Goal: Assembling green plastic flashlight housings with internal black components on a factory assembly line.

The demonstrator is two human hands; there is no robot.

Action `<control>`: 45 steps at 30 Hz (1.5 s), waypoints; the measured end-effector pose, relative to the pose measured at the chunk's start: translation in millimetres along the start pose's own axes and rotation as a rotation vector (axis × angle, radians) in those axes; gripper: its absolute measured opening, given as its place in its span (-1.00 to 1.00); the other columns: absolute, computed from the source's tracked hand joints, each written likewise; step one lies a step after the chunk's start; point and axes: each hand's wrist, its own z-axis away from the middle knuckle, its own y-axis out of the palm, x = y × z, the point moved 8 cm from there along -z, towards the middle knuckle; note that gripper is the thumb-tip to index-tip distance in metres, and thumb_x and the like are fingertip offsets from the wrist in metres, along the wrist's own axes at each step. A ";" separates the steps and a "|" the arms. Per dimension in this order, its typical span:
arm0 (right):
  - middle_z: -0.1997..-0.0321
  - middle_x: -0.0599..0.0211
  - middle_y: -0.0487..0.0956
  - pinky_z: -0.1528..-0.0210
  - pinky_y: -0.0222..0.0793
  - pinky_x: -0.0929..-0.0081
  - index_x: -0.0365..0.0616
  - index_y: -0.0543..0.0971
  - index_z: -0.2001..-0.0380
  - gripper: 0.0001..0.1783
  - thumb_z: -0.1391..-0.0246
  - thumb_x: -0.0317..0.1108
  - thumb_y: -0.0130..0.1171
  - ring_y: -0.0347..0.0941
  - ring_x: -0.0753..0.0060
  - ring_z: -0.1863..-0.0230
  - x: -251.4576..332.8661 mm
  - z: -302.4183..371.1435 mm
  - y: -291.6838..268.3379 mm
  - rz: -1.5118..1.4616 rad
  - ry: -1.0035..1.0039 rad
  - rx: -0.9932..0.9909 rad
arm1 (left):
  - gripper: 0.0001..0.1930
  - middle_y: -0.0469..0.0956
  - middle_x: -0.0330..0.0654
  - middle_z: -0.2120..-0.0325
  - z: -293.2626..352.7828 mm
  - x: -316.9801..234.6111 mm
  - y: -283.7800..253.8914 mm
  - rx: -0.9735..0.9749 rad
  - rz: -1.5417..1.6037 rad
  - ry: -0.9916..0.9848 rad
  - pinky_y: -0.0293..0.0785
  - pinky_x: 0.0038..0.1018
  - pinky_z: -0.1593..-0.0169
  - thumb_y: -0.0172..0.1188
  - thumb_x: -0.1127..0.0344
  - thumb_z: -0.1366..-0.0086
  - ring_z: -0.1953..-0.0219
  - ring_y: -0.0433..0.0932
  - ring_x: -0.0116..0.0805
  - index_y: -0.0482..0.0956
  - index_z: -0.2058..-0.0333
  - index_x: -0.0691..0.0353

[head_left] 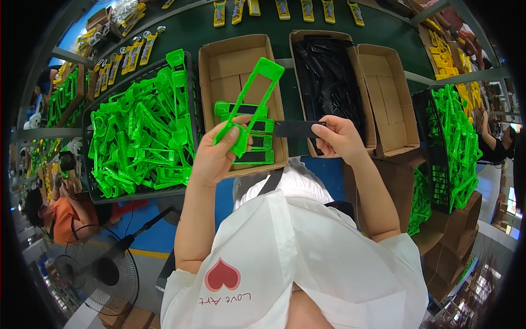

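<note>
My left hand point(220, 143) is closed round the rounded end of a green plastic frame point(266, 68), whose long open rectangle points up and away. In my right hand point(338, 137) a flat black strip point(296, 129) is pinched between thumb and fingers. The strip points left toward the green frame, with a small gap to my left fingers. Beneath my left hand, several green frames with black strips in them point(257, 158) lie in an open cardboard box point(241, 46). A second cardboard box, full of loose black strips point(329, 77), stands right of it.
A dark crate point(193, 88) heaped with green frames point(139, 126) stands at the left. Another cardboard box point(386, 93) and a crate of green parts point(455, 142) are at the right. Yellow pieces point(282, 10) line the table's far side. A fan point(107, 271) stands lower left; people work both sides.
</note>
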 end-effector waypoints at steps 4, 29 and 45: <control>0.73 0.43 0.43 0.77 0.09 0.80 -0.23 0.45 0.52 -0.81 -0.02 -0.32 0.06 0.26 0.74 0.80 18.6 8.9 23.4 0.128 -0.031 0.057 | -0.81 0.51 -0.19 0.48 1.3 -5.6 -23.6 -0.119 -0.494 -0.072 0.43 -0.58 0.43 0.12 0.51 -0.08 0.49 0.49 -0.46 0.50 0.27 0.37; 0.73 0.17 0.43 0.59 0.28 0.50 -0.29 0.43 0.56 -0.59 0.19 -0.10 0.23 0.41 0.44 0.66 -14.9 -22.4 35.6 0.587 0.156 -0.028 | -0.85 0.51 -0.26 0.47 4.0 25.6 -27.6 0.015 -0.551 -0.110 0.35 -0.60 0.32 0.11 0.46 -0.10 0.43 0.41 -0.57 0.49 0.32 0.35; 0.75 0.13 0.40 0.62 0.24 0.44 -0.26 0.41 0.60 -0.61 0.22 -0.13 0.26 0.36 0.25 0.71 -17.6 -25.8 36.7 0.809 -0.178 -0.241 | -0.65 0.48 -0.02 0.68 -23.7 22.3 -0.8 -0.074 -1.592 -0.182 0.39 -0.30 0.40 0.20 0.03 0.05 0.53 0.48 -0.10 0.56 0.57 0.25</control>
